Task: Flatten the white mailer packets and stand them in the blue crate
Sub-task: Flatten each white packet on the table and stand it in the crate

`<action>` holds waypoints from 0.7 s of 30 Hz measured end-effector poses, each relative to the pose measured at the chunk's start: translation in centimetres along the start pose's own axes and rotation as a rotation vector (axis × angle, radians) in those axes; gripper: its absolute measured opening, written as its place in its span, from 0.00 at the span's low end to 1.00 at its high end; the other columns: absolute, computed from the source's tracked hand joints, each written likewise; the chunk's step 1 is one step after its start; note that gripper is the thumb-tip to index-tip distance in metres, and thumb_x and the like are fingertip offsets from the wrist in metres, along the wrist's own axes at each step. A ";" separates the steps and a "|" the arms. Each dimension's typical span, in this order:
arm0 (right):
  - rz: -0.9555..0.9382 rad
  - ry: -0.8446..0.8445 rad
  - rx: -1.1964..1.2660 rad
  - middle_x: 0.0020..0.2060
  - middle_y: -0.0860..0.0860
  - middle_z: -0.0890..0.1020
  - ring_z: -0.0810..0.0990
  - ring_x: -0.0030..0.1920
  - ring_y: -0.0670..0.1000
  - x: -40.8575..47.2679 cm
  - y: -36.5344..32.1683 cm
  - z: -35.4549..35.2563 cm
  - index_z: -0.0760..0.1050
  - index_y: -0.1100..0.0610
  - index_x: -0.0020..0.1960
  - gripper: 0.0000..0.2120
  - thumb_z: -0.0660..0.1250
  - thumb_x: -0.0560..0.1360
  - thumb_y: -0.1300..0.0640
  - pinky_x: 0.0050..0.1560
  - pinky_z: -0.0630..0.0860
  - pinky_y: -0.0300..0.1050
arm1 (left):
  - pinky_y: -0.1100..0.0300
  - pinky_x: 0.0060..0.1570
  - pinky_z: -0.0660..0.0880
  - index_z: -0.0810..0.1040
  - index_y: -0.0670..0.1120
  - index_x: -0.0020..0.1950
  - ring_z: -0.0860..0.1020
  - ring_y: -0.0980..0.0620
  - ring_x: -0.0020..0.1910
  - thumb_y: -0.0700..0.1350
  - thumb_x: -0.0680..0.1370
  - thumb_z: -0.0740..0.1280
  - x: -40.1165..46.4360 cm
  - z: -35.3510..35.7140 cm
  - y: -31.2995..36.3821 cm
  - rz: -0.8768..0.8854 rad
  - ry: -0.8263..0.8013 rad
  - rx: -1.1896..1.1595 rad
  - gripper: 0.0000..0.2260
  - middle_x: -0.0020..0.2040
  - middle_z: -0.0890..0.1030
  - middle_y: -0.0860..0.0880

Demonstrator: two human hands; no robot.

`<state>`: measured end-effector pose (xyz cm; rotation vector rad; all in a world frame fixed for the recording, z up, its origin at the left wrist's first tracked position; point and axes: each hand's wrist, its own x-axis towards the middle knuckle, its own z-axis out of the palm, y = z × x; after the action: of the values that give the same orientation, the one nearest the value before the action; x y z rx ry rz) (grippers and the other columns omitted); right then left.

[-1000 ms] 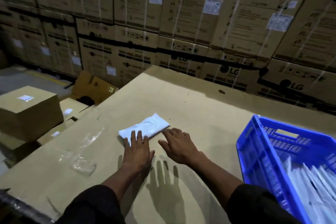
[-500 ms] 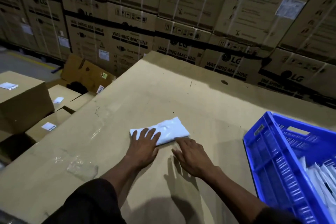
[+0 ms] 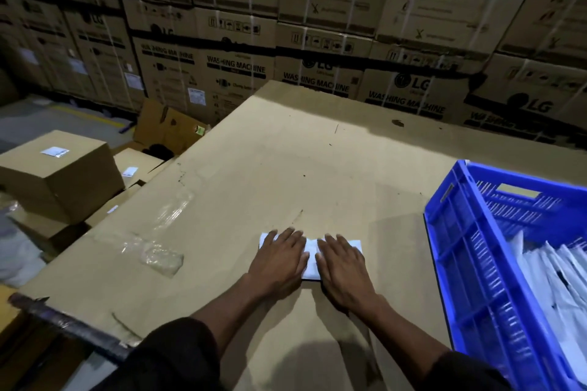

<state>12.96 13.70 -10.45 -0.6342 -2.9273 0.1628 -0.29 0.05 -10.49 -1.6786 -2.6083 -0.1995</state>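
Pressing flat on the white mailer packet [image 3: 311,259] in the head view: left hand [image 3: 279,259] covers its left part, right hand [image 3: 343,263] its right, both with fingers spread out palm-down, nothing pinched. Only a white strip shows between them, plus a corner at each side. The packet lies on the cardboard worktop [image 3: 286,168]. To the right sits the blue crate [image 3: 460,247] with more white packets [image 3: 559,279] leaning inside.

A warehouse: stacked washing-machine cartons [image 3: 235,73] wall in a cardboard-topped packing table [image 3: 286,168].
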 end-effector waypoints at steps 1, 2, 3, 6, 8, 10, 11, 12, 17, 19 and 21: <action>0.009 -0.014 -0.014 0.70 0.53 0.74 0.70 0.72 0.59 0.4 0.1 0.0 0.71 0.55 0.71 0.27 0.43 0.83 0.46 0.65 0.72 0.62 | 0.48 0.61 0.70 0.85 0.44 0.56 0.82 0.48 0.60 0.52 0.81 0.54 0.5 0.1 0.1 -0.034 -0.043 0.023 0.21 0.58 0.85 0.48; 0.004 -0.026 -0.039 0.70 0.53 0.74 0.69 0.73 0.59 0.8 -0.1 0.2 0.71 0.56 0.72 0.27 0.43 0.83 0.46 0.64 0.71 0.63 | 0.46 0.60 0.74 0.85 0.44 0.57 0.82 0.47 0.60 0.53 0.81 0.54 0.7 0.4 -0.1 -0.069 -0.070 0.030 0.22 0.58 0.85 0.48; -0.011 -0.050 -0.052 0.71 0.53 0.73 0.68 0.73 0.59 1.2 -0.2 0.4 0.70 0.56 0.73 0.29 0.41 0.83 0.46 0.65 0.70 0.64 | 0.45 0.58 0.78 0.85 0.45 0.58 0.82 0.46 0.60 0.53 0.80 0.54 0.7 0.8 -0.2 -0.100 -0.087 0.031 0.23 0.59 0.85 0.48; -0.037 -0.065 -0.075 0.73 0.51 0.71 0.66 0.75 0.57 1.5 0.2 1.1 0.69 0.53 0.73 0.27 0.42 0.83 0.45 0.66 0.66 0.68 | 0.41 0.57 0.78 0.83 0.46 0.64 0.81 0.42 0.62 0.55 0.81 0.54 0.5 2.0 -0.1 -0.163 -0.083 0.047 0.23 0.64 0.83 0.48; -0.027 -0.047 -0.071 0.71 0.50 0.73 0.68 0.74 0.56 1.3 0.2 1.7 0.71 0.52 0.72 0.24 0.47 0.84 0.45 0.66 0.65 0.68 | 0.38 0.61 0.76 0.80 0.46 0.69 0.78 0.38 0.66 0.56 0.82 0.54 0.4 2.4 -0.1 -0.180 -0.037 0.056 0.24 0.68 0.80 0.47; -0.022 -0.026 -0.057 0.72 0.48 0.72 0.66 0.75 0.54 1.4 0.5 2.3 0.70 0.51 0.73 0.23 0.48 0.84 0.45 0.68 0.60 0.67 | 0.37 0.63 0.74 0.78 0.47 0.72 0.75 0.36 0.69 0.56 0.82 0.53 0.6 2.7 0.1 -0.183 -0.002 0.073 0.25 0.71 0.78 0.46; -0.026 -0.021 -0.057 0.73 0.47 0.71 0.65 0.75 0.54 1.5 0.5 2.5 0.69 0.50 0.74 0.23 0.49 0.83 0.45 0.68 0.59 0.67 | 0.36 0.63 0.74 0.77 0.47 0.73 0.75 0.35 0.70 0.56 0.82 0.53 0.7 2.9 0.2 -0.186 0.004 0.073 0.25 0.72 0.77 0.45; -0.030 -0.019 -0.062 0.73 0.47 0.70 0.65 0.75 0.54 1.8 0.6 2.7 0.69 0.50 0.74 0.23 0.49 0.83 0.45 0.68 0.60 0.68 | 0.36 0.63 0.74 0.76 0.47 0.74 0.74 0.35 0.71 0.56 0.83 0.52 0.8 3.0 0.1 -0.191 0.004 0.068 0.26 0.73 0.76 0.45; -0.039 -0.001 -0.062 0.73 0.47 0.71 0.66 0.74 0.55 3.1 1.0 2.8 0.69 0.49 0.73 0.23 0.51 0.83 0.44 0.65 0.64 0.68 | 0.36 0.64 0.73 0.74 0.48 0.76 0.73 0.35 0.71 0.56 0.83 0.51 1.8 3.6 -0.3 -0.198 0.021 0.078 0.26 0.75 0.74 0.45; -0.040 0.006 -0.060 0.73 0.47 0.71 0.66 0.74 0.55 3.1 1.0 2.7 0.69 0.49 0.74 0.23 0.51 0.83 0.44 0.66 0.63 0.68 | 0.36 0.65 0.72 0.74 0.48 0.76 0.73 0.36 0.72 0.56 0.83 0.51 1.9 3.6 -0.2 -0.202 0.033 0.072 0.26 0.76 0.73 0.45; -0.046 0.017 -0.049 0.74 0.48 0.70 0.66 0.75 0.55 2.8 0.9 3.0 0.68 0.49 0.74 0.23 0.50 0.83 0.44 0.67 0.61 0.69 | 0.36 0.67 0.70 0.74 0.48 0.76 0.72 0.36 0.73 0.56 0.83 0.52 1.5 3.9 0.0 -0.199 0.064 0.072 0.26 0.76 0.72 0.45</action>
<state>10.32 15.50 -13.17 -0.5714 -2.9350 0.0809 -0.72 1.88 -14.19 -1.3669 -2.6977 -0.1592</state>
